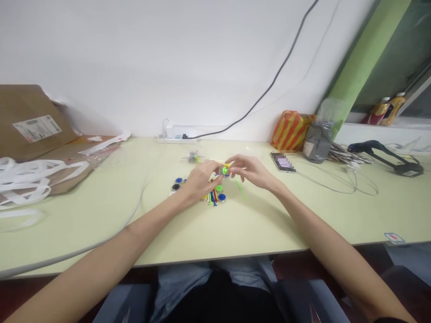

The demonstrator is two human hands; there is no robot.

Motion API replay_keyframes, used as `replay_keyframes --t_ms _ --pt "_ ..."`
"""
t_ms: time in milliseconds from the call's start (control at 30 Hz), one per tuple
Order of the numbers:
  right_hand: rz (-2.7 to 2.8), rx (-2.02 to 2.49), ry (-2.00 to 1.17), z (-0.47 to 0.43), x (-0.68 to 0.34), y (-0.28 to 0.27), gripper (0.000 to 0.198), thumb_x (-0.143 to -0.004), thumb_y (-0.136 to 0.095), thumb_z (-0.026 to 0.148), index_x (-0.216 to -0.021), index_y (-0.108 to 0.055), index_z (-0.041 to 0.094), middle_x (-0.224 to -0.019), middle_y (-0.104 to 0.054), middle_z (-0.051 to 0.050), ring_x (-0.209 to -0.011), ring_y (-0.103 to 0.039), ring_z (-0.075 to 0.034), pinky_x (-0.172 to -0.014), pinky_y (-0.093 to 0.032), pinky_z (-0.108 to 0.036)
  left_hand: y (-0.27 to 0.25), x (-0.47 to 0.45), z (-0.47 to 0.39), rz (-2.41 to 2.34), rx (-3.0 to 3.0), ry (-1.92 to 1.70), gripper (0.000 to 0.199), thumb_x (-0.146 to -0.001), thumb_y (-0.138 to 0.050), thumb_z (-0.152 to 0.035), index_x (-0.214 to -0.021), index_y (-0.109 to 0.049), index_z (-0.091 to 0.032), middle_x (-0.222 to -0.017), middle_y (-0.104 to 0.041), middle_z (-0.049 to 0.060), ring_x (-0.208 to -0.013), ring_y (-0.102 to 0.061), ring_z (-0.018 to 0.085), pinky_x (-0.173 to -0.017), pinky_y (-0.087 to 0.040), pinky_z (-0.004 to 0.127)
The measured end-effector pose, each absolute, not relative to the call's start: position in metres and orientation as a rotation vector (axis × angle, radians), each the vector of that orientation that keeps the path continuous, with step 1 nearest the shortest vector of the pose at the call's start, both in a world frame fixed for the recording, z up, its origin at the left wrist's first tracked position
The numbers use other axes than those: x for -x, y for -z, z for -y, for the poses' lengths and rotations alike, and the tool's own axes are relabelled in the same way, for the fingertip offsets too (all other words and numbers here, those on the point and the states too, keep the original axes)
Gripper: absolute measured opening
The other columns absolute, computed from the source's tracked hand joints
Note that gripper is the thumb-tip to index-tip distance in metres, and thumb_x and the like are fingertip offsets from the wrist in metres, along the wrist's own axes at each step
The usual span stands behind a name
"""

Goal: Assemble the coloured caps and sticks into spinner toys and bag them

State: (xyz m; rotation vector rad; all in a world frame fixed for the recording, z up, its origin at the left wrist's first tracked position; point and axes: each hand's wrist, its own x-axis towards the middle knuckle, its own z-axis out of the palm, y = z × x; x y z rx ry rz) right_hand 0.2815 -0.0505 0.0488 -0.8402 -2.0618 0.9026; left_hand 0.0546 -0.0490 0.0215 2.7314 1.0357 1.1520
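Observation:
My left hand (pixel 202 176) has its fingers closed around a small round piece with a bright green cap (pixel 225 171), held above the table. From the other side my right hand (pixel 251 170) meets it, with thumb and forefinger at a small yellow piece (pixel 226 165) beside the cap. Under and around my left hand lie small round pieces, among them a blue-topped one (pixel 222 197), a black-topped one (pixel 175 186) and a green-topped one (pixel 219 188). Several coloured plastic sticks (pixel 213 197) lie bunched there. A green stick (pixel 240 190) rests below my right hand.
A small clear piece with thin sticks (pixel 193 156) lies behind my left hand. A phone (pixel 283 162), a striped bag (pixel 288 131) and a black handled device (pixel 385 157) are on the right. White straps (pixel 27 179), a cardboard box (pixel 33 121) and a grey cable (pixel 111 237) occupy the left.

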Motion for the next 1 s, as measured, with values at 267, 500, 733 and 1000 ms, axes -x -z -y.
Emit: replay_keyframes --t_ms 267,500,733,1000 --pt "2.437 1.275 -0.986 0.032 -0.304 -0.034 0.016 -0.075 -0.072 0.03 -0.075 -0.065 0.016 -0.063 -0.064 0.001 -0.05 -0.053 -0.011 -0.049 -0.039 -0.024 -0.024 -0.055 0.052 -1.063 -2.794 -1.137 0.02 -0.091 -0.062 -0.037 -0.081 -0.056 -0.02 -0.088 -0.065 0.004 -0.085 -0.059 0.02 -0.078 -0.044 0.034" --pt "2.484 1.194 -0.801 0.03 -0.303 -0.035 0.004 -0.073 -0.066 0.017 -0.069 -0.065 0.017 -0.067 -0.066 0.0 -0.061 -0.056 -0.013 -0.058 -0.042 -0.025 -0.024 -0.055 0.052 -1.036 -2.835 -1.115 0.027 -0.089 -0.064 -0.035 -0.068 -0.054 -0.02 -0.084 -0.065 0.004 -0.083 -0.059 0.02 -0.077 -0.045 0.034" --pt "1.955 0.976 -0.931 0.033 -0.287 -0.038 0.027 -0.072 -0.079 0.036 -0.08 -0.06 0.017 -0.069 -0.067 -0.001 -0.057 -0.062 -0.014 -0.05 -0.043 -0.024 -0.023 -0.055 0.052 -1.043 -2.765 -1.093 0.013 -0.086 -0.064 -0.03 -0.077 -0.061 -0.021 -0.071 -0.064 -0.001 -0.073 -0.059 0.017 -0.072 -0.044 0.032" --pt "1.593 0.874 -1.141 0.037 -0.263 -0.018 0.038 -0.063 -0.087 0.042 -0.084 -0.073 0.013 -0.076 -0.071 -0.006 -0.064 -0.063 -0.015 -0.058 -0.051 -0.028 -0.023 -0.056 0.054 -1.091 -2.708 -1.084 0.015 -0.086 -0.065 -0.03 -0.075 -0.06 -0.021 -0.067 -0.063 -0.002 -0.069 -0.058 0.016 -0.07 -0.043 0.031"
